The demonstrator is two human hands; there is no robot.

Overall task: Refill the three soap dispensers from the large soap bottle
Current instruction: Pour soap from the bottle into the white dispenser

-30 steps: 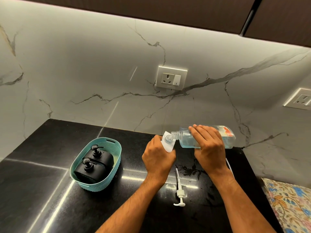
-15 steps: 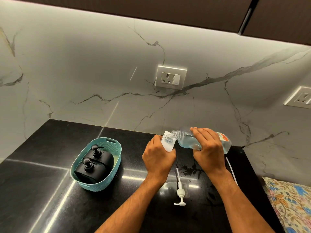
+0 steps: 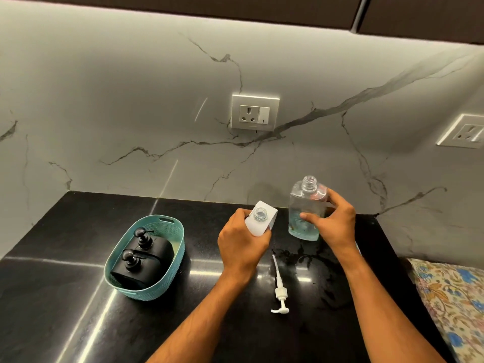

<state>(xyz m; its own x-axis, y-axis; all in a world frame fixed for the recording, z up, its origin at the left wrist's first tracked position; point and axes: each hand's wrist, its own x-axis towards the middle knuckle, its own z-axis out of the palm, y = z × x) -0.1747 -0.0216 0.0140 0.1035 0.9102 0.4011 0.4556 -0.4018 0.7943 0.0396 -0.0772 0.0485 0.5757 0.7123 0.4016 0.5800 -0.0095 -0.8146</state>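
Now the left hand is gripping the white soap dispenser, fingers curled round its body, its open neck facing up. Just beside it, the right hand is holding the large soap bottle upright, fingers clamped round its clear sides. Nearer the person, a white pump is lying on the black counter. Two black dispensers are sitting in a teal basket well to the left.

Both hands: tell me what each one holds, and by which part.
The left hand grips the white dispenser around its body. The right hand holds the clear soap bottle by its sides, upright.
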